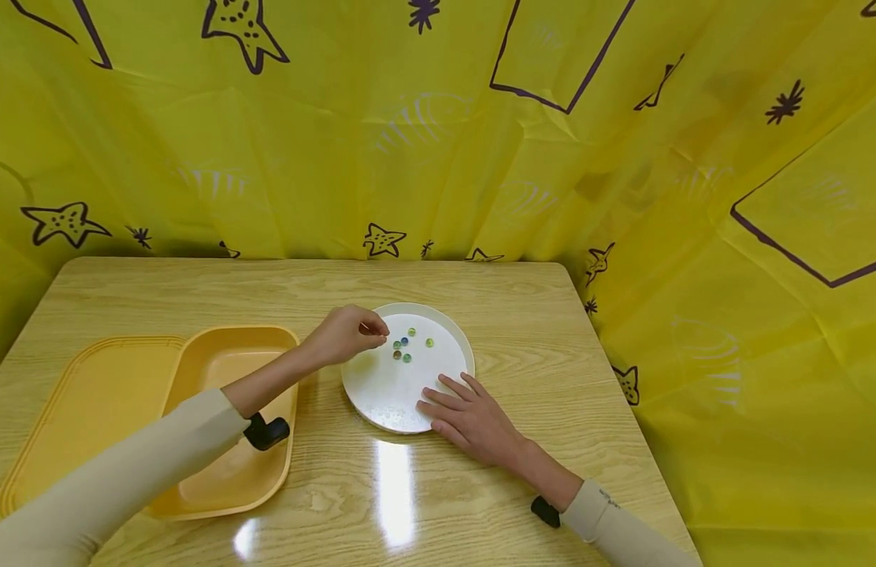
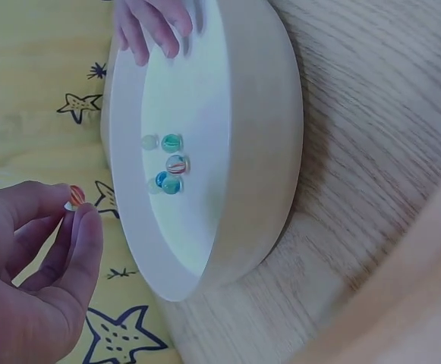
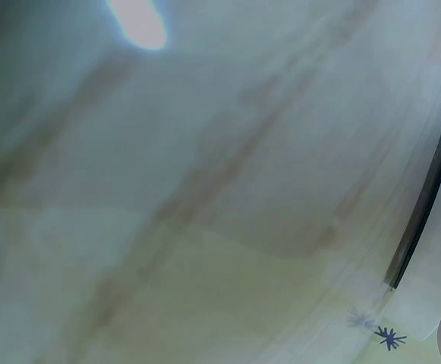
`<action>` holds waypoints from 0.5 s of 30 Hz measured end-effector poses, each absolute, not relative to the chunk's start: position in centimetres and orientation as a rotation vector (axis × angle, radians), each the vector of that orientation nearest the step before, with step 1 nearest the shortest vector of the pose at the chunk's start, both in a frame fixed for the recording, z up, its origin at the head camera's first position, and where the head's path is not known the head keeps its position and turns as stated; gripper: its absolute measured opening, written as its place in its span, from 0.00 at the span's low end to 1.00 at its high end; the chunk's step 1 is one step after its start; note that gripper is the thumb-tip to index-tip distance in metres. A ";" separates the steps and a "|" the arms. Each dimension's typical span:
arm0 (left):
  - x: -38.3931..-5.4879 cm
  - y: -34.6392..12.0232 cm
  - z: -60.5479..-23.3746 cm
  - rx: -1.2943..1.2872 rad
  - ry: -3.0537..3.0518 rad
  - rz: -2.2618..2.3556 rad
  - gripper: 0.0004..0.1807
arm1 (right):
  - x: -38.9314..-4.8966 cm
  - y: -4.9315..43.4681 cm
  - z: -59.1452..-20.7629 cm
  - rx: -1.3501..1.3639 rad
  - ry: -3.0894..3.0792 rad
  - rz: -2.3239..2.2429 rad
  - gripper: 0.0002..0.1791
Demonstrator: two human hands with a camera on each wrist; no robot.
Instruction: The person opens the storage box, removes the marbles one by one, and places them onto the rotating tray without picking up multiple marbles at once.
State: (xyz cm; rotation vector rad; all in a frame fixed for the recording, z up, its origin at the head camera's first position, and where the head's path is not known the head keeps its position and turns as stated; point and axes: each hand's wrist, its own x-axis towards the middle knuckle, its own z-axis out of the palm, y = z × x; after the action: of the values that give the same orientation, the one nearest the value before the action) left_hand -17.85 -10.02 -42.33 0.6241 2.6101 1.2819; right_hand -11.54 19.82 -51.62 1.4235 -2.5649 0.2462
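Note:
A round white dish (image 1: 391,398) with a raised rim stands on the table. Several glass marbles lie grouped on its floor, among them a green marble (image 2: 172,142), a blue marble (image 1: 405,341) and a red-and-white striped marble (image 2: 176,164). Over the dish's left rim, my left hand (image 1: 344,335) pinches an orange-red striped marble (image 2: 76,197) between thumb and fingertips. My right hand (image 1: 476,417) rests at the dish's near right rim, its fingers spread and extended inward. The right wrist view is mostly a blurred pale surface.
To the left sits a yellow-orange plastic box (image 1: 225,354), with a matching flat lid-like piece (image 1: 98,402) beside it. My left forearm crosses over the box. A yellow patterned curtain (image 1: 438,181) hangs behind and to the right of the wooden table (image 1: 537,339).

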 end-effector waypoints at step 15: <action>-20.8 -7.9 -44.0 0.590 2.662 1.171 0.05 | -11.6 19.9 -51.9 1.407 -2.574 0.270 0.29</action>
State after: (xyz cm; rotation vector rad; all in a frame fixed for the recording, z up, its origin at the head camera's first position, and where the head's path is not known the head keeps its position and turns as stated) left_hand -20.78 -7.90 -43.96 0.5903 2.6623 1.1715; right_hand -11.63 19.91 -51.94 1.4071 -2.5745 0.2696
